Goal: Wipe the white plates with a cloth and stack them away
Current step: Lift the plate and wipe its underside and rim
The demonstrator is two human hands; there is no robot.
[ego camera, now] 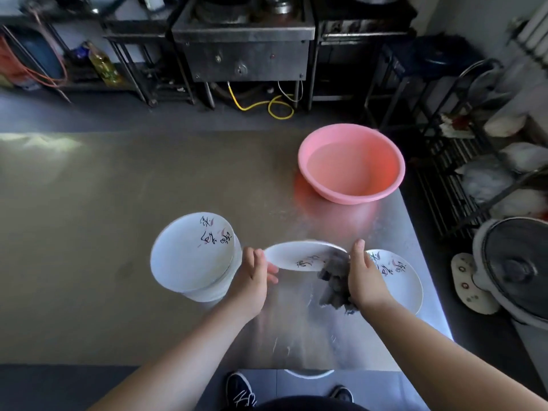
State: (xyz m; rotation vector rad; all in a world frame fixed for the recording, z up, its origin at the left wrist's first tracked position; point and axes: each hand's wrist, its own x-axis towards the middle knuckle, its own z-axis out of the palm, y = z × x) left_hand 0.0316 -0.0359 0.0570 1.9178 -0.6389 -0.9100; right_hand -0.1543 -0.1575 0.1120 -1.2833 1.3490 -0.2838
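Pinching the plate by its rim in my left hand, right hand bunching the grey cloth against its far edge, I've got it tilted above the steel table between the stack and a lone plate, and I reckon one hard wipe could twist it out of that thin grip.

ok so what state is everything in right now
held plate: tilted, off the table, left hand gripping its rim
cloth: bunched in right hand, against held plate
plate stack: standing on table
single plate: flat on table
basin: upright, water inside
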